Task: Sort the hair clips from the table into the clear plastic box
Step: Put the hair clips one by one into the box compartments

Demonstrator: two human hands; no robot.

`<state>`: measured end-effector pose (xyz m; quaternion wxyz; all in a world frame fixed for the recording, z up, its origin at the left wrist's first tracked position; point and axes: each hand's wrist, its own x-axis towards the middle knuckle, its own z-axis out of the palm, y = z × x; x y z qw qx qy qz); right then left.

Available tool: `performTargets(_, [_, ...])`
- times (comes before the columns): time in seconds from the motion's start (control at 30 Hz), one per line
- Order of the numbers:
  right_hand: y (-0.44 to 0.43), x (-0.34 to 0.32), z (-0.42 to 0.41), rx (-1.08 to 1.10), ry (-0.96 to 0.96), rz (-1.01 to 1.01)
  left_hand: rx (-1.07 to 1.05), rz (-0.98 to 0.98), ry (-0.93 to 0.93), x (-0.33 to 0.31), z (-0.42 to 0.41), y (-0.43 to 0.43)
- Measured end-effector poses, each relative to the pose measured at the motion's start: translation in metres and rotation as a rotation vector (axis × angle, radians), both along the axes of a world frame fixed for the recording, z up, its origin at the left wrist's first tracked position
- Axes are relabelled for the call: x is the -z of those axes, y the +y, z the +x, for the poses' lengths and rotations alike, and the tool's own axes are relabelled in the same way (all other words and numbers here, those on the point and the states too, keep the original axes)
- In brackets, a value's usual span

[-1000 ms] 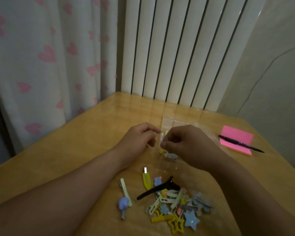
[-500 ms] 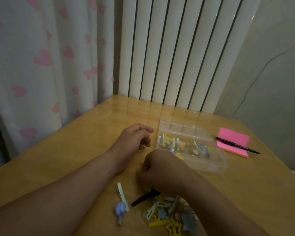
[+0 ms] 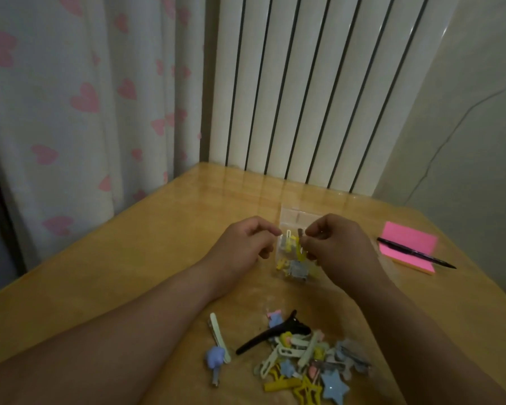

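Note:
A clear plastic box (image 3: 292,215) lies on the wooden table, mostly hidden behind my hands, with several small clips (image 3: 295,267) inside. My right hand (image 3: 341,248) hovers over the box and pinches a yellow hair clip (image 3: 300,247) with a metal tip between thumb and fingers. To the left of the box, my left hand (image 3: 246,244) has loosely curled fingers and grips nothing; its index fingertip reaches the box's left edge. A pile of hair clips (image 3: 307,363) lies nearer to me, with a long black clip (image 3: 270,334) on top.
A pale green clip (image 3: 218,336) and a blue figure clip (image 3: 215,358) lie left of the pile. A pink sticky-note pad (image 3: 406,247) with a black pen (image 3: 415,253) across it sits at the right. Behind the table are a radiator and a curtain.
My right hand has risen from the pile to above the box, carrying the yellow clip that lay on the table. My left hand has barely moved.

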<state>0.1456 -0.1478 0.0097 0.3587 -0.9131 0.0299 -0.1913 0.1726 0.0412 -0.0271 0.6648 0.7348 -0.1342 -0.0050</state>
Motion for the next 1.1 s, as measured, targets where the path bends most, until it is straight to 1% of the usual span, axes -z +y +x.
performTargets(0.13, [0.007,0.01,0.004,0.048,0.029,-0.087,0.024,0.023,-0.029,0.0,-0.002,0.0])
performTargets(0.3, [0.01,0.015,0.008,0.071,0.086,-0.147,0.051,0.071,-0.069,0.002,-0.001,-0.002])
performTargets(0.43, [0.01,0.016,0.007,0.048,0.064,-0.19,0.048,0.079,-0.073,0.004,0.001,-0.001])
performTargets(0.53, [0.01,0.014,0.007,0.025,0.022,-0.17,0.042,0.078,-0.066,0.004,0.001,-0.001])
performTargets(0.67, [0.019,0.007,-0.001,-0.073,-0.05,-0.188,0.01,0.029,-0.009,0.0,0.002,0.002])
performTargets(0.8, [0.032,-0.004,-0.015,-0.213,-0.062,-0.255,-0.016,-0.064,0.084,-0.006,0.003,0.008])
performTargets(0.9, [0.042,-0.013,-0.026,-0.348,-0.007,-0.322,-0.009,-0.121,0.113,-0.007,0.006,0.01])
performTargets(0.97, [0.049,-0.018,-0.036,-0.435,0.075,-0.392,-0.009,-0.156,0.123,-0.006,0.006,0.012])
performTargets(1.1, [0.067,-0.015,-0.052,-0.544,0.193,-0.474,-0.003,-0.242,0.149,-0.005,0.007,0.012])
